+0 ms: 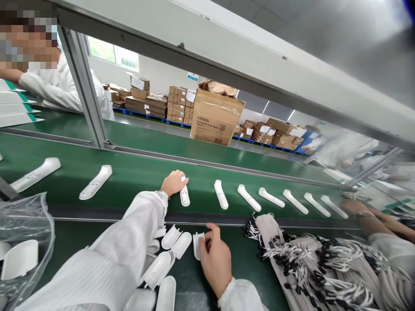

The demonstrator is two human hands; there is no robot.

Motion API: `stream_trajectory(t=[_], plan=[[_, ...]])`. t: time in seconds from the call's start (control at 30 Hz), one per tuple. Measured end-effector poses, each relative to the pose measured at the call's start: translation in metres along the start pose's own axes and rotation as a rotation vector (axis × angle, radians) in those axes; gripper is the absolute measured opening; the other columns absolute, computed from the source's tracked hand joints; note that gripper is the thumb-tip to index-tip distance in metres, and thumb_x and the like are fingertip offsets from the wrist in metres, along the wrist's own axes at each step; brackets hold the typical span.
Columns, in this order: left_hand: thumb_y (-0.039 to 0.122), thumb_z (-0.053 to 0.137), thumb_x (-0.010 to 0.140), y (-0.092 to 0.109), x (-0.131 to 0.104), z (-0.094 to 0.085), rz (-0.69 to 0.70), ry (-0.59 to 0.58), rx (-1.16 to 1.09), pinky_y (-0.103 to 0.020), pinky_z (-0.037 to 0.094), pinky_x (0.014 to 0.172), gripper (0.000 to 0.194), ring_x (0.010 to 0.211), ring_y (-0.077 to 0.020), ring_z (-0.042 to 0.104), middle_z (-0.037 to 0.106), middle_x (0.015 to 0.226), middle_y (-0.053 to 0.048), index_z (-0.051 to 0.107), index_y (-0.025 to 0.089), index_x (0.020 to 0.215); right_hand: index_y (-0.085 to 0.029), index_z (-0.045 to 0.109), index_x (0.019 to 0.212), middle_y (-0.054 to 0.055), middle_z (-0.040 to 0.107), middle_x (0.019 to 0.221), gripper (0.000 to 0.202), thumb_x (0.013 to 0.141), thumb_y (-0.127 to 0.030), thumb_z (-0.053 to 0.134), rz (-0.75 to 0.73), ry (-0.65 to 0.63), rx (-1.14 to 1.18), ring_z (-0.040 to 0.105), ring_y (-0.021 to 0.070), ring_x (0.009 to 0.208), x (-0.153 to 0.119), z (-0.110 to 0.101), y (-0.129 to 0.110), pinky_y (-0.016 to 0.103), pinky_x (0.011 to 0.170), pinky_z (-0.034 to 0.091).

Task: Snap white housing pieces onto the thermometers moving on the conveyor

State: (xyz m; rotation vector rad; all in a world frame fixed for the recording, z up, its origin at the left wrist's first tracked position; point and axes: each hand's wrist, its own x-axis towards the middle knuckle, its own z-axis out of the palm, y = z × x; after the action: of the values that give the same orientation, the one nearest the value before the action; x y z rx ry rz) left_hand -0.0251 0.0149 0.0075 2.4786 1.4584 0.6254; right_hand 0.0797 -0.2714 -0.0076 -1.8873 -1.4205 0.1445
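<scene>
My left hand (173,183) reaches onto the green conveyor belt, its fingers closed over the upper end of a white curved plastic housing (185,197). Nearer to me, my right hand (216,259) pinches a small white plastic cover (196,245) between thumb and fingers, low over the green worktop. To its left lies a loose heap of similar white covers (181,245), some with their hollow side up, partly hidden by my left sleeve. More white housings (221,194) lie spaced in a row along the belt on both sides of my left hand.
A clear plastic bag (26,224) with white covers stands at left. Bundled cords and pale pouches (304,259) are piled at right. A metal frame post (81,86) rises at left. Co-workers are at far left and right; one person's arm (366,216) rests by the belt.
</scene>
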Motion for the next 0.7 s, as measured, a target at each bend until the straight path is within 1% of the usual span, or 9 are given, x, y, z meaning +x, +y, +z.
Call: stream_trajectory(t=[0.1,0.17,0.2,0.27,0.37,0.47,0.53,0.63,0.7], plan=[[0.043,0.044,0.093,0.007,0.002,0.003,0.029,-0.003,-0.013,-0.032,0.045,0.095,0.028,0.113,-0.0227,0.055,0.063,0.113,-0.006,0.062,0.023,0.101,-0.017,0.064,0.107,0.006,0.068,0.087,0.026,0.095,-0.030,0.044,-0.016,0.116,0.080,0.067,0.0198,0.077,0.039,-0.007,0.021,0.030,0.072,0.050],[0.042,0.044,0.093,0.011,0.003,0.005,0.018,-0.010,-0.014,-0.032,0.045,0.094,0.027,0.112,-0.0230,0.055,0.063,0.111,-0.007,0.061,0.023,0.100,-0.017,0.070,0.100,0.009,0.066,0.094,0.029,0.095,-0.029,0.044,-0.068,0.188,0.046,0.066,0.0213,0.086,0.070,-0.006,0.035,0.032,0.080,0.051],[0.041,0.044,0.092,0.013,0.003,0.006,0.013,-0.012,-0.016,-0.033,0.045,0.093,0.026,0.111,-0.0232,0.055,0.063,0.109,-0.007,0.061,0.023,0.099,-0.016,0.072,0.101,0.010,0.065,0.096,0.030,0.095,-0.027,0.044,-0.099,0.206,0.016,0.065,0.0217,0.088,0.085,-0.004,0.040,0.033,0.083,0.051],[0.041,0.044,0.092,0.017,0.003,0.009,0.013,-0.006,-0.026,-0.033,0.046,0.091,0.025,0.108,-0.0237,0.057,0.063,0.107,-0.008,0.060,0.022,0.099,-0.016,0.073,0.106,0.012,0.064,0.102,0.033,0.095,-0.024,0.043,-0.145,0.207,-0.063,0.065,0.0218,0.090,0.115,0.006,0.047,0.034,0.085,0.051],[0.039,0.045,0.091,0.023,0.004,0.014,0.015,0.005,-0.042,-0.034,0.046,0.088,0.024,0.105,-0.0242,0.058,0.064,0.106,-0.008,0.058,0.021,0.099,-0.017,0.069,0.119,0.015,0.062,0.116,0.036,0.097,-0.017,0.040,-0.175,0.133,-0.229,0.065,0.0228,0.095,0.144,0.029,0.045,0.035,0.085,0.052],[0.037,0.046,0.090,0.030,0.005,0.019,0.011,0.021,-0.041,-0.034,0.046,0.087,0.023,0.104,-0.0239,0.059,0.064,0.107,-0.007,0.057,0.021,0.100,-0.017,0.060,0.131,0.014,0.064,0.113,0.039,0.095,-0.014,0.045,-0.261,0.016,-0.358,0.063,0.0245,0.100,0.155,0.047,0.035,0.036,0.088,0.053],[0.036,0.046,0.090,0.034,0.006,0.022,0.013,0.026,-0.039,-0.034,0.046,0.087,0.022,0.104,-0.0232,0.058,0.064,0.108,-0.007,0.058,0.020,0.100,-0.018,0.059,0.130,0.012,0.066,0.108,0.036,0.095,-0.018,0.052,-0.342,-0.052,-0.362,0.063,0.0249,0.101,0.153,0.053,0.030,0.037,0.091,0.052],[0.034,0.045,0.091,0.042,0.007,0.025,0.009,0.030,-0.039,-0.033,0.046,0.087,0.022,0.104,-0.0224,0.058,0.064,0.108,-0.008,0.058,0.020,0.100,-0.017,0.061,0.124,0.013,0.066,0.111,0.032,0.096,-0.028,0.053,-0.398,-0.063,-0.262,0.063,0.0259,0.103,0.143,0.050,0.029,0.039,0.093,0.053],[0.034,0.045,0.092,0.048,0.008,0.028,0.007,0.036,-0.038,-0.033,0.046,0.087,0.021,0.103,-0.0222,0.058,0.064,0.108,-0.008,0.058,0.019,0.101,-0.015,0.061,0.122,0.013,0.065,0.116,0.031,0.094,-0.027,0.054,-0.405,-0.041,-0.182,0.062,0.0266,0.107,0.136,0.045,0.033,0.040,0.095,0.053]])
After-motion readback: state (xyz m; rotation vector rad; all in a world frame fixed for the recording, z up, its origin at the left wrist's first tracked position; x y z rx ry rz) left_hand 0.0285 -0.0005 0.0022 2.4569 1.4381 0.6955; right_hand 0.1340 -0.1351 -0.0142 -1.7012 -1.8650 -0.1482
